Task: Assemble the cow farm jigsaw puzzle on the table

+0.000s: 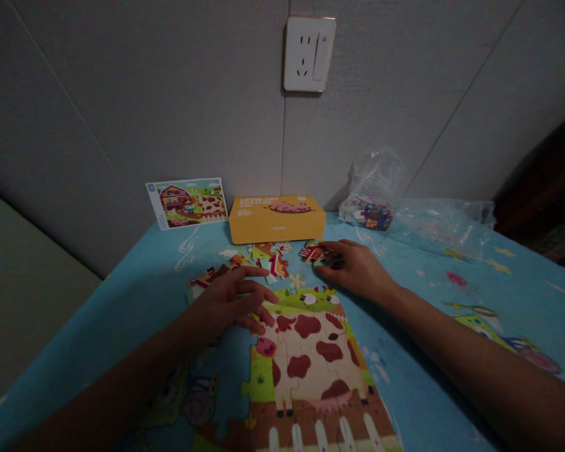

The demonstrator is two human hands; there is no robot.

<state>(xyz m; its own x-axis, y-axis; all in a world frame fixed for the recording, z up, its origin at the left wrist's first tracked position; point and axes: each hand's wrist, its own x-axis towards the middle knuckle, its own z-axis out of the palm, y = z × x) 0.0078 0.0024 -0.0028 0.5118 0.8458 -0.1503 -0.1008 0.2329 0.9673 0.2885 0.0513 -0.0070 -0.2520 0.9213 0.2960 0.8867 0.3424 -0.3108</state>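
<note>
A partly joined farm puzzle [311,364] showing a brown-spotted cow lies on the blue patterned table [452,314]. My left hand [226,304] lies flat with fingers spread, its fingertips touching the puzzle's upper left edge. My right hand [353,267] rests palm down at the puzzle's far right corner, its fingers over loose pieces [315,253]; whether it grips one is hidden. More loose pieces [258,257] are scattered between the hands and a yellow puzzle box [277,218].
A reference picture card [187,202] leans on the grey wall at the back left. Clear plastic bags [371,194], one with small coloured pieces, lie at the back right. A white wall socket [309,54] sits above. A dark object is at the far right.
</note>
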